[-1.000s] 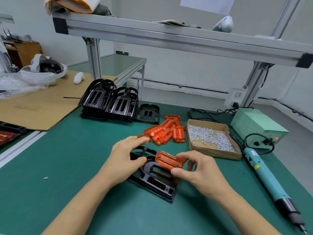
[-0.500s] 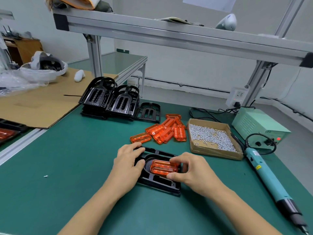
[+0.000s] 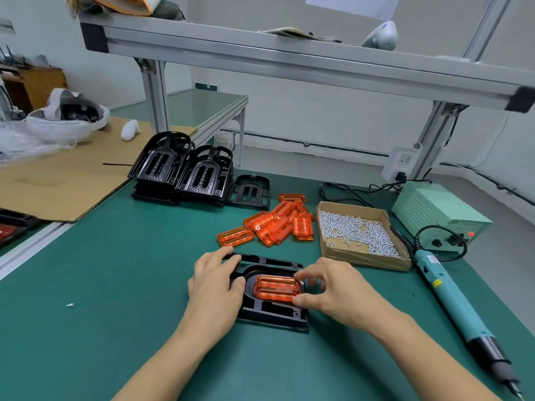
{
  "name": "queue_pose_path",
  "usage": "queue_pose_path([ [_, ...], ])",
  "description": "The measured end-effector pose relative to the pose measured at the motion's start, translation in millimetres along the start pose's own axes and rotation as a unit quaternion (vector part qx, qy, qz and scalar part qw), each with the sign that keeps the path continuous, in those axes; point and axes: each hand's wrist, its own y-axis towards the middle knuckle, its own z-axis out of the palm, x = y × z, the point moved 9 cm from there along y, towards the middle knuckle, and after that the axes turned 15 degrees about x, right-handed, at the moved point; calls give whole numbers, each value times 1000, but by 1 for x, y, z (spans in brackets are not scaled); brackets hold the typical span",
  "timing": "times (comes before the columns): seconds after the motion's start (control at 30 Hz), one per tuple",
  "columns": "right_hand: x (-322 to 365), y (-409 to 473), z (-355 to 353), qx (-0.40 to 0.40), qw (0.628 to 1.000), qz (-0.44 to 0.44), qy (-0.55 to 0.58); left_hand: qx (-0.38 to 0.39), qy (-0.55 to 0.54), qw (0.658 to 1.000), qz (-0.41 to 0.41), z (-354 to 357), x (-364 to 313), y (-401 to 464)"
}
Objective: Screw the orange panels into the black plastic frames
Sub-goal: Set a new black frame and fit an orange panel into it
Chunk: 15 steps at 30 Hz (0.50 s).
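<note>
While the left hand [image 3: 215,287] presses flat on the black frame [image 3: 272,312] on the green bench [image 3: 115,285], the right hand [image 3: 333,287] pinches the orange panel [image 3: 276,287], fingers curled, apparently seated in the frame's recess.

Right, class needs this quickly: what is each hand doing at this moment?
Left hand: fingers rest on the black frame, steadying it.
Right hand: pinches the orange panel.

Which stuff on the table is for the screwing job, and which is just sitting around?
For the job:
black frame under the left hand
orange panel pinched by the right hand
spare orange panels
box of screws
electric screwdriver
stacked black frames

Just lying about:
cardboard sheet
plastic bag
</note>
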Motion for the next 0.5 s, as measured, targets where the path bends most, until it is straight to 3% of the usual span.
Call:
queue_pose_path([
  [0.17, 11, 1, -3, 5, 997, -29, -74, -7, -4, 1000, -2, 0, 0, -3],
  [0.5, 15, 7, -10, 5, 992, -50, -119, -14, 30, 999, -12, -1, 1, -2],
])
